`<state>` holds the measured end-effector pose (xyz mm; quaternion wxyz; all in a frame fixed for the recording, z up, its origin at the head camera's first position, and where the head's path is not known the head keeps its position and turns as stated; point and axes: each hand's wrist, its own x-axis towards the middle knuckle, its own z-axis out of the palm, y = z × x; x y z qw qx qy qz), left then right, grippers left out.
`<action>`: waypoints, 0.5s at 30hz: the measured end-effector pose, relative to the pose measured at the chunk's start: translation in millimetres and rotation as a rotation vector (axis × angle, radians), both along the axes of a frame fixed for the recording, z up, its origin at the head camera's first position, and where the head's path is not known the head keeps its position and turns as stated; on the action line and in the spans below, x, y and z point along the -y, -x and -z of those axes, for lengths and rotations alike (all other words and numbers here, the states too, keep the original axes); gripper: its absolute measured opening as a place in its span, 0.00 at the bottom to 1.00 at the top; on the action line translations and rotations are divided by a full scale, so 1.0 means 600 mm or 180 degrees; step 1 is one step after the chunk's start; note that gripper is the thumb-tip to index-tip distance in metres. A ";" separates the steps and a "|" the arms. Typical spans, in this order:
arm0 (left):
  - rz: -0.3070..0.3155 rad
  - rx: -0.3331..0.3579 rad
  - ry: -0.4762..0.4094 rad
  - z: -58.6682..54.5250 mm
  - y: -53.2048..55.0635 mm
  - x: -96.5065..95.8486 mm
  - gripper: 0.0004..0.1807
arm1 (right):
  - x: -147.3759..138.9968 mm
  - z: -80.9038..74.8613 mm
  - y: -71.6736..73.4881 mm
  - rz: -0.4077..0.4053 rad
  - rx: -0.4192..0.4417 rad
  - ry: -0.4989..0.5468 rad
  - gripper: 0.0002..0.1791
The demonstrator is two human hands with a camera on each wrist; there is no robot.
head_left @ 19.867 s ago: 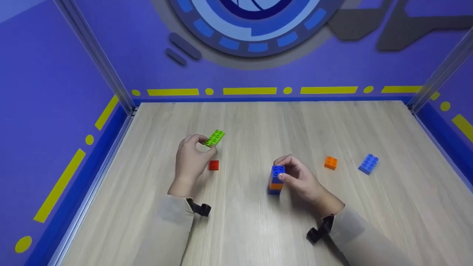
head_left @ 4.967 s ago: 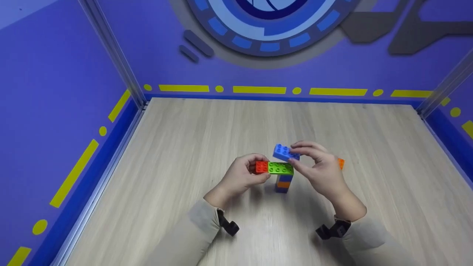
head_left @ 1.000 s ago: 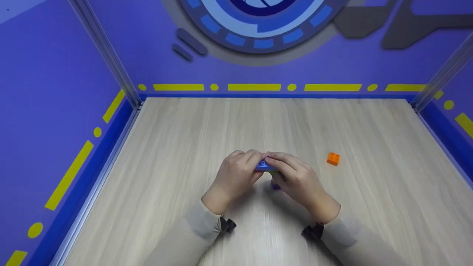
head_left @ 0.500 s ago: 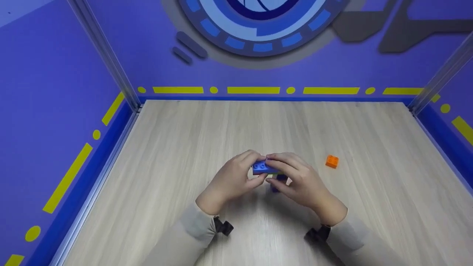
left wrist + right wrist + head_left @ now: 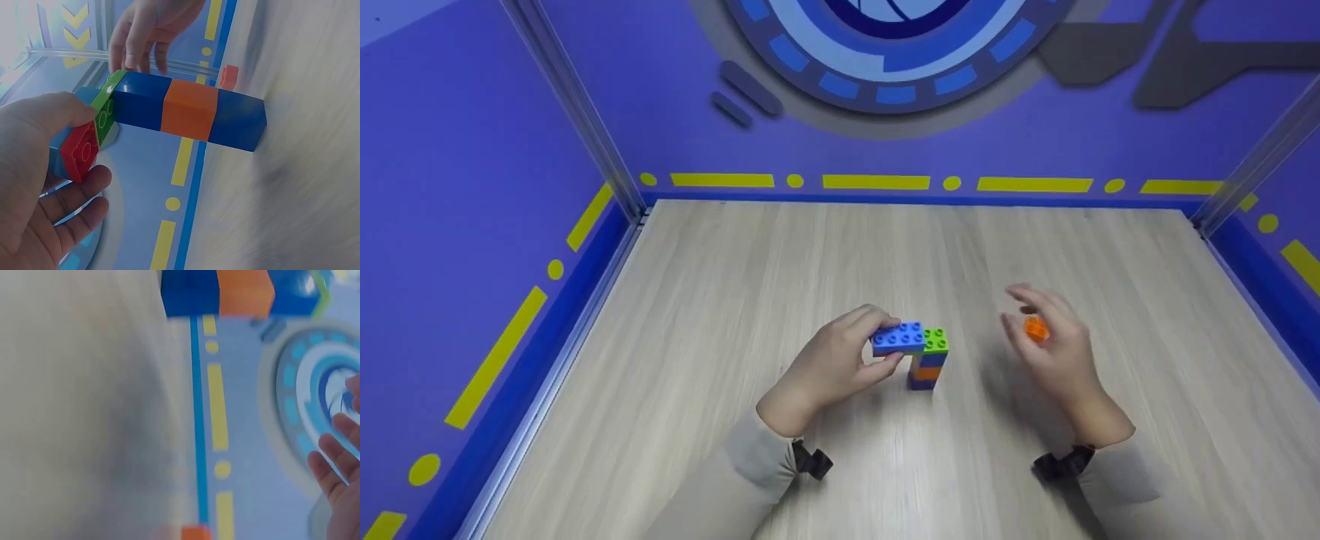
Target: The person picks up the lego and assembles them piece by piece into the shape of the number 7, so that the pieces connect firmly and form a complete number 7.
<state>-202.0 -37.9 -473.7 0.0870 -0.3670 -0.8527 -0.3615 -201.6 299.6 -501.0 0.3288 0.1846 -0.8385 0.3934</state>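
Observation:
A stack of toy building bricks (image 5: 926,373) stands on the table, blue, orange and blue from the bottom up, capped by a green plate (image 5: 936,341). The plate juts left, and a blue eight-stud brick (image 5: 903,339) lies over its left part. Under that overhang the left wrist view shows a red brick (image 5: 80,151). My left hand (image 5: 832,367) pinches the overhanging end, thumb against the red and blue bricks. My right hand (image 5: 1061,356), fingers spread and holding nothing, hovers over a loose orange brick (image 5: 1036,329), partly hidden by it.
The wooden table (image 5: 780,255) carries the stack near its middle and the orange brick to the right. A purple-blue wall (image 5: 607,97) with yellow marks borders the back, with more panels at both sides. Black straps sit on both wrists.
My right hand has left the blue eight-stud brick and moved right to the loose orange brick. My left hand keeps its grip, and the green plate's right end now shows.

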 end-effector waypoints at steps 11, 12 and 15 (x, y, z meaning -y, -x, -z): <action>-0.0003 0.0095 -0.0025 -0.001 -0.003 0.000 0.20 | -0.076 0.020 0.025 0.0843 0.2039 0.0303 0.34; -0.0014 0.0090 -0.0016 -0.001 -0.003 0.000 0.20 | -0.080 0.020 0.026 0.0821 0.2177 0.0207 0.36; -0.0031 0.0059 -0.0005 0.000 -0.002 -0.001 0.20 | -0.091 0.024 0.028 0.0779 0.2455 -0.0031 0.41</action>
